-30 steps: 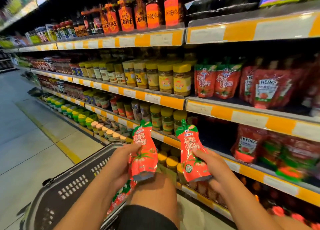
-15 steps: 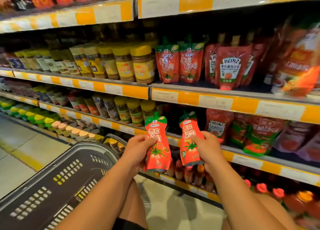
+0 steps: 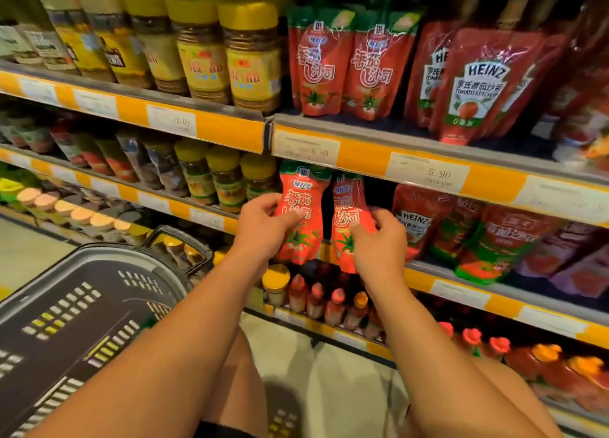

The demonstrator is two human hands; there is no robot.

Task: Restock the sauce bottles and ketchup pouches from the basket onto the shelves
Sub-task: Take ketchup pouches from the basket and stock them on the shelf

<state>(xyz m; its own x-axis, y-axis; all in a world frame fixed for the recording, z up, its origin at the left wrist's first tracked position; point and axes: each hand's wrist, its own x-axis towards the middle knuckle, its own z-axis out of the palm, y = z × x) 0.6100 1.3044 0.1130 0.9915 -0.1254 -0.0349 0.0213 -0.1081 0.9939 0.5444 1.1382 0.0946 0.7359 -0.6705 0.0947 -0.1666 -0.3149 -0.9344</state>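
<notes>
Nearest, low on the left: grey basket [image 3: 82, 306], rim just under the left forearm, contents not visible from here. Further out, left hand [image 3: 263, 230] curled round the left ketchup pouch [image 3: 298, 220], thumb across its printed front; right hand [image 3: 379, 243] pinching the right ketchup pouch [image 3: 346, 220] the same way. Both pouches upright, long axis vertical, spouts up, side by side and almost touching, green tops tucked just under the yellow price rail [image 3: 362, 154] of the shelf above. Beyond them, a dark gap in the middle shelf, directly behind the two pouches and just left of the Heinz pouches [image 3: 418, 223]. Matching pouches [image 3: 346, 65] standing one shelf higher, straight above. Both hands about equally close to either spot. Probably a short push straight back into the gap, bottoms set down first, or a lift over the rail to join the matching pair; hard to say which.
</notes>
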